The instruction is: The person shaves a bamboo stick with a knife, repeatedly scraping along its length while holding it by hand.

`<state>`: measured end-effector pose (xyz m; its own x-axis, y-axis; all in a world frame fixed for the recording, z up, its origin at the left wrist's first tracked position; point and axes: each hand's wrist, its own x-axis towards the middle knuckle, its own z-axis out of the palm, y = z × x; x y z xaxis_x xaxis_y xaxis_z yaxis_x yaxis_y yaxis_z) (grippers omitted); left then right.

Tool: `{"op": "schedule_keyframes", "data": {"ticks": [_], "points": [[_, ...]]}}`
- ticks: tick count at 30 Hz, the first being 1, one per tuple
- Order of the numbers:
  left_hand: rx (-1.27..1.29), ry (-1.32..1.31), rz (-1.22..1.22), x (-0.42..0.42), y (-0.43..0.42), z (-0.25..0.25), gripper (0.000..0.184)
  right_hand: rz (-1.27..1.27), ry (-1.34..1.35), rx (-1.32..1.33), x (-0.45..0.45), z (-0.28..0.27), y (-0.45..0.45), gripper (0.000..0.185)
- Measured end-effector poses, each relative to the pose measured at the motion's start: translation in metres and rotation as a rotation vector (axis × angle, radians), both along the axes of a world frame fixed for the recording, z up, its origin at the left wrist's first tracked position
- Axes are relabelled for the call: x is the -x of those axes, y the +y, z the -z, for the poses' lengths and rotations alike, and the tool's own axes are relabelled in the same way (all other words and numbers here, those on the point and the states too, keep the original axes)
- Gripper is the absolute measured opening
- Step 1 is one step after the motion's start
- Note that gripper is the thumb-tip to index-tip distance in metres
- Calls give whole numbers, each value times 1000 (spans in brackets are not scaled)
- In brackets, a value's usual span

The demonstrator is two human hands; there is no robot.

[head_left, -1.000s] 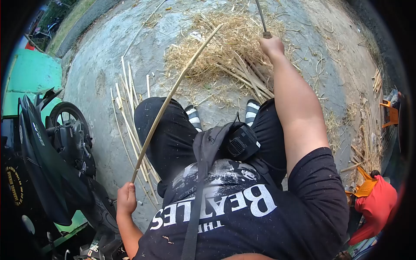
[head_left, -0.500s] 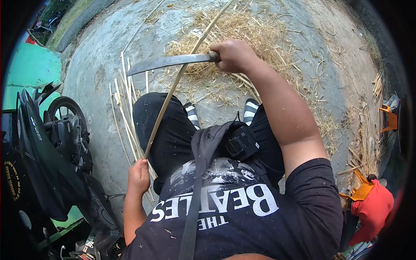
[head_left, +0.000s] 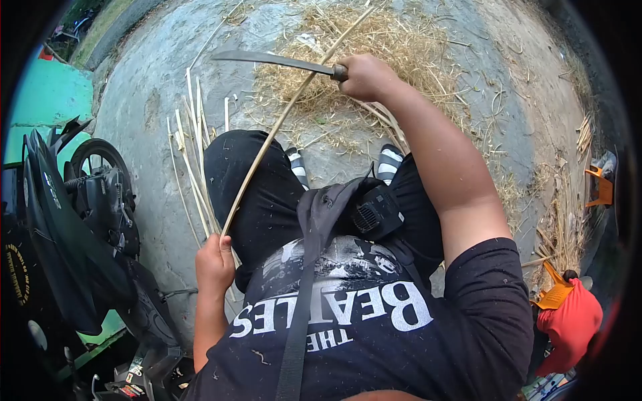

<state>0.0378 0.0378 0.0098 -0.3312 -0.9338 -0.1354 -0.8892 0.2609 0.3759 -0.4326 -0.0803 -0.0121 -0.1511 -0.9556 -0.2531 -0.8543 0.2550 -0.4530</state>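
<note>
A long, thin bamboo strip slants across my bent left knee toward the upper right. My left hand is closed round its lower end. The curved blade of a machete lies across the strip's upper part and points left. Closed round the machete's handle is my right hand, just right of the strip. Beneath the blade and right hand, a heap of pale shavings covers the ground. Several split strips lie beside my left leg.
A black motorcycle stands at the left, near a green surface. At the right are a person in red, an orange chair, another orange chair and a pile of bamboo pieces.
The machete has swung from the far upper right to lie across the strip, then moved up along it. My left hand has risen and moved right with the strip's lower end.
</note>
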Motion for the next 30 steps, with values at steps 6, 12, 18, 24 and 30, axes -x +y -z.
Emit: {"op": "schedule_keyframes", "data": {"ticks": [6, 12, 18, 24, 30], "points": [[-39, -52, -3, -1, -4, -12, 51, 25, 107, 89, 3, 1, -2, 30], [-32, 86, 20, -7, -5, 16, 52, -201, 113, 181, -14, -6, 3, 23], [68, 10, -3, 3, 2, 8, 51, -8, -19, 88, 5, 5, -9, 25], [54, 40, 19, 0, -3, 9, 51, -191, 156, 194, -19, 1, 1, 20], [28, 15, 22, -1, -5, 0, 53, 182, -33, 155, 28, 36, -14, 20]]}}
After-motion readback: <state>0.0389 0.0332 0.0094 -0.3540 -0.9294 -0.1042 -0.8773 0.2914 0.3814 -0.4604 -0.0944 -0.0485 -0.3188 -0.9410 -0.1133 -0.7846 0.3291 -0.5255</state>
